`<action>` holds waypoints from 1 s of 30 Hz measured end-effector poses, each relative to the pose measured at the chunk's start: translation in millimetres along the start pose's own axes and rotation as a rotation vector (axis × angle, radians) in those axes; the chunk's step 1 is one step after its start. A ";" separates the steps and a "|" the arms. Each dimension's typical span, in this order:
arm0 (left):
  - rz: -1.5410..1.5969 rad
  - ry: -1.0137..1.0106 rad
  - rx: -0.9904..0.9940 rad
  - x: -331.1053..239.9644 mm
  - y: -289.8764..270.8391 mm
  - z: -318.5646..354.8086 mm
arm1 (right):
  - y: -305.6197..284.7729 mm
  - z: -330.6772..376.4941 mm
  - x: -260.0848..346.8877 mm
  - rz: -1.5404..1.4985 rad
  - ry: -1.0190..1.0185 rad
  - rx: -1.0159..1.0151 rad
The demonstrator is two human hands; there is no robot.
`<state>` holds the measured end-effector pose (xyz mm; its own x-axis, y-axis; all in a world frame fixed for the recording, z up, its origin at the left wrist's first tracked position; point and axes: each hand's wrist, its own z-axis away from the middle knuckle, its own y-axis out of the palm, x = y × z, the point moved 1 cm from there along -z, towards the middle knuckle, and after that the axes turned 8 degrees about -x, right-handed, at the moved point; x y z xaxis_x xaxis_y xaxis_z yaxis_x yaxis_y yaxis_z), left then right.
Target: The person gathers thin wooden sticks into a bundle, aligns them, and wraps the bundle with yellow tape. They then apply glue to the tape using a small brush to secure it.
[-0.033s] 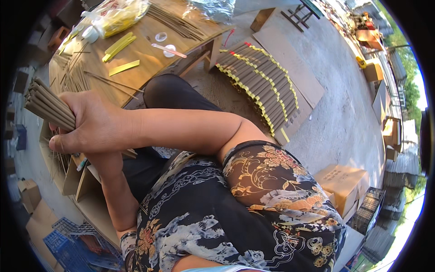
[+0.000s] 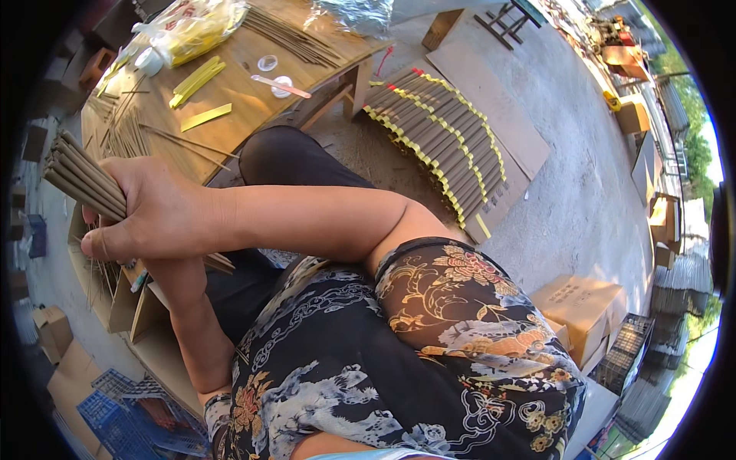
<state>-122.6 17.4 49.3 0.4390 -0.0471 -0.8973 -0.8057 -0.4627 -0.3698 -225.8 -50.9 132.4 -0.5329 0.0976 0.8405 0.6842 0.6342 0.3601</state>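
My right hand (image 2: 157, 199) reaches across to the left, its fingers wrapped round a bundle of brown incense sticks (image 2: 83, 178). The sticks' blunt ends point up and to the left, past the edge of the wooden table. Below the right hand comes my left hand (image 2: 170, 268), its wrist and heel showing but its fingers mostly hidden behind the other hand. Thinner ends of sticks (image 2: 219, 262) poke out at the right of the left wrist. Loose thin sticks (image 2: 126, 136) lie on the table just beyond my hands.
The wooden table (image 2: 253, 84) bears yellow strips (image 2: 198, 80), a plastic bag (image 2: 192, 34) and more brown sticks (image 2: 291, 34). Yellow-banded stick bundles (image 2: 441, 138) lie in rows on floor cardboard (image 2: 521, 146). Nearby are cardboard boxes (image 2: 579, 307) and blue crates (image 2: 123, 410).
The view has shifted very slightly, so the table and its things sit a little further left. Both hands keep the same pose, and the bundle stays in the right hand.
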 end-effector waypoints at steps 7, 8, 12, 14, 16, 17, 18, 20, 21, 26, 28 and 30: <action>-0.167 0.168 -0.094 -21.3 30.1 -5.4 | -37.7 -0.8 -1.8 -0.220 -0.035 -0.222; -0.185 0.158 -0.166 -16.2 33.7 -7.7 | -42.2 -0.2 3.5 -0.241 -0.036 -0.252; -0.422 0.175 -0.103 -23.1 51.4 -17.2 | -56.6 -9.1 -7.6 -0.144 -0.049 -0.335; -0.542 0.063 -0.027 -29.1 64.7 -19.8 | -68.8 -7.8 -5.1 -0.222 0.083 -0.405; -0.483 0.008 -0.092 -45.0 76.5 -20.3 | -75.7 -12.3 -13.1 -0.257 0.127 -0.427; -0.330 0.069 -0.183 -52.0 82.5 -18.9 | -78.4 -14.0 -13.2 -0.263 0.098 -0.445; -0.300 0.103 -0.250 -50.1 85.8 -17.9 | -77.6 -16.2 -7.5 -0.348 0.178 -0.456; -0.218 0.161 -0.218 -47.7 82.9 -20.9 | -72.5 -15.7 -5.4 -0.381 0.165 -0.425; -0.158 0.063 -0.179 -41.2 81.4 -21.3 | -72.8 -17.3 -8.2 -0.361 0.177 -0.376; 0.027 -0.083 -0.021 -38.6 66.4 -23.4 | -67.9 -26.5 -19.1 -0.355 0.348 -0.199; 0.089 -0.243 0.119 -50.1 58.9 -24.0 | -62.4 -28.4 -21.1 -0.354 0.398 -0.209; 0.143 -0.267 0.123 -43.8 55.6 -21.9 | -63.2 -26.9 -24.1 -0.395 0.425 -0.195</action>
<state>-177.9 -25.7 73.3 0.2111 0.1378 -0.9677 -0.9009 -0.3568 -0.2473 -242.9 -113.9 100.2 -0.5468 -0.4565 0.7019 0.5751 0.4045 0.7111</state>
